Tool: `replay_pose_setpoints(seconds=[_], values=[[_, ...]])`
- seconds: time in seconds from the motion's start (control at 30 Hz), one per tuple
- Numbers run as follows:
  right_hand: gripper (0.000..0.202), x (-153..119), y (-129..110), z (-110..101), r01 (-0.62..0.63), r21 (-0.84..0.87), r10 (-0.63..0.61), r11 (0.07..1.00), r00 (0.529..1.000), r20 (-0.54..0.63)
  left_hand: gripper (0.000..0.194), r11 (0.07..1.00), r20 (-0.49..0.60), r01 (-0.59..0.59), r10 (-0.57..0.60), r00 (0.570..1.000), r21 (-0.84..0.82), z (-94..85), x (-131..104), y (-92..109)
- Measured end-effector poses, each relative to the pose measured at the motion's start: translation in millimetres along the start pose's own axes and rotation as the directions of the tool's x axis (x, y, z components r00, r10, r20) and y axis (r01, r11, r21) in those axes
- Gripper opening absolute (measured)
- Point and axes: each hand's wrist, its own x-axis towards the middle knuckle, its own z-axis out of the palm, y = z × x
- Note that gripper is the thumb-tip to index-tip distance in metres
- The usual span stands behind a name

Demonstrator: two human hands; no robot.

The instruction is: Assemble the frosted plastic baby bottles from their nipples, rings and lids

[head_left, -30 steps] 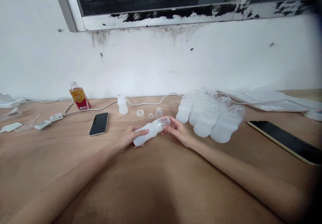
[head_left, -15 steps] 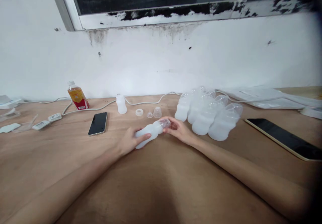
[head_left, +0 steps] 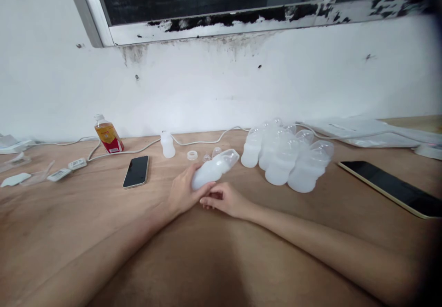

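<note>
A frosted white baby bottle (head_left: 208, 172) with a clear dome cap (head_left: 230, 157) on its top end leans up and to the right. My left hand (head_left: 186, 188) is closed round its lower part, thumb along the near side. Just below the bottle's base, my right hand (head_left: 226, 200) is curled, its fingertips close to my left thumb. Whether anything sits inside those curled fingers is hidden. Behind the bottle lie a white collar ring (head_left: 192, 155), a small clear nipple (head_left: 206, 157) and a loose clear dome cap (head_left: 216, 151), partly covered. An uncapped bottle (head_left: 167, 146) stands at the back.
Several capped baby bottles (head_left: 285, 157) stand grouped at the right. A phone (head_left: 136, 172) lies left, a tablet-like dark device (head_left: 390, 187) far right. A drink bottle (head_left: 108, 135), a white cable (head_left: 210, 141) and plastic bags (head_left: 362, 134) line the wall side.
The held bottle has been raised and shifted slightly to the right. My right hand has let go of the clear cap and moved down towards me, below the bottle's base.
</note>
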Motion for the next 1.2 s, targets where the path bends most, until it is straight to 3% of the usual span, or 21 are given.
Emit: replay_pose_setpoints(seconds=[0.1, 0.17, 0.27, 0.37, 0.43, 0.67, 0.8, 0.87, 1.07, 1.2], values=[[0.032, 4, 5, -16, -0.045, 0.038, 0.055, 0.998, 0.953, -0.297, 0.045, 0.997, 0.014, -0.015, 0.016, 1.000, -0.082, 6.7, -3, -10], [0.045, 5, 1, -26, -0.013, 0.008, 0.015, 1.000, 0.916, -0.401, 0.048, 0.987, 0.091, -0.099, 0.110, 0.990, -0.124, 10.1, -4, -12], [0.067, 1, -16, -36, -0.025, -0.277, -0.077, 0.961, 0.934, -0.350, 0.044, 0.979, 0.238, -0.182, 0.199, 0.951, -0.093, 13.1, -4, -10], [0.074, -4, -29, -41, -0.124, -0.637, -0.094, 0.761, 0.950, -0.297, 0.041, 0.976, 0.315, -0.218, 0.199, 0.928, 0.026, 15.5, -4, -12], [0.075, -6, -30, -46, -0.200, -0.750, -0.097, 0.630, 0.938, -0.332, 0.042, 0.962, 0.342, -0.255, 0.208, 0.916, 0.097, 17.1, -4, -14], [0.071, -7, -22, -67, -0.389, -0.867, -0.157, 0.313, 0.879, -0.451, 0.040, 0.944, 0.366, -0.281, 0.203, 0.908, 0.173, 19.8, -7, -17], [0.063, -5, -30, -73, -0.367, -0.914, -0.289, 0.172, 0.869, -0.403, 0.040, 0.946, 0.345, -0.278, 0.208, 0.915, 0.167, 20.2, -7, -17], [0.057, -5, -35, -74, -0.366, -0.924, -0.293, 0.107, 0.877, -0.381, 0.040, 0.946, 0.352, -0.278, 0.205, 0.913, 0.168, 20.0, -7, -17], [0.036, -8, -47, -78, -0.465, -0.885, -0.207, -0.033, 0.869, -0.449, 0.042, 0.945, 0.380, -0.275, 0.192, 0.905, 0.178, 18.4, -6, -17], [0.030, -9, -47, -83, -0.511, -0.857, -0.185, -0.069, 0.851, -0.492, 0.042, 0.945, 0.385, -0.272, 0.186, 0.904, 0.182, 18.2, -6, -17]])
